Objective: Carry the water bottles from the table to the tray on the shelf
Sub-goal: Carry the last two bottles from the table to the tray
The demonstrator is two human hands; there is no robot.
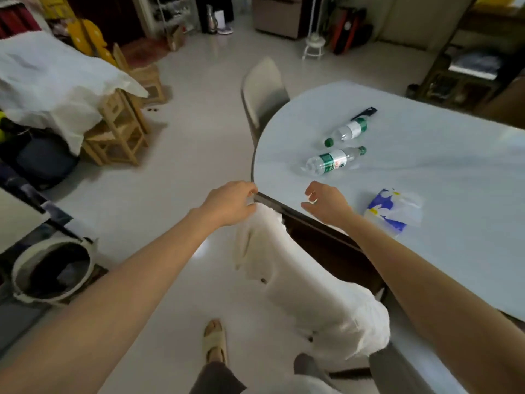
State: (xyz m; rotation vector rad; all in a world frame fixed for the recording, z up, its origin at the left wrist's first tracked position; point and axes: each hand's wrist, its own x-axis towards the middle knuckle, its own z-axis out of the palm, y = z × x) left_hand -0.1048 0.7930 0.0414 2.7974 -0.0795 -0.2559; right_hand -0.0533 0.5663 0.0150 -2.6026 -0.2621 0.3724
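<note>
Two clear water bottles with green caps and green labels lie on their sides on the pale blue table point(426, 180). The nearer bottle point(333, 161) is just beyond my right hand point(326, 201), which hovers over the table's edge with loosely curled fingers and holds nothing. The farther bottle point(348, 130) lies behind it. My left hand point(231, 201) is off the table's rounded end, fingers curled near the rim, empty. The tray is not in view.
A tissue pack point(393, 210) lies right of my right hand. A dark flat object point(365, 112) rests behind the far bottle. A grey chair point(264, 92) stands at the table's end, a white-covered chair point(298, 280) below my hands. Wooden stools point(119, 132) stand left, a dark shelf unit point(468, 69) at the back right.
</note>
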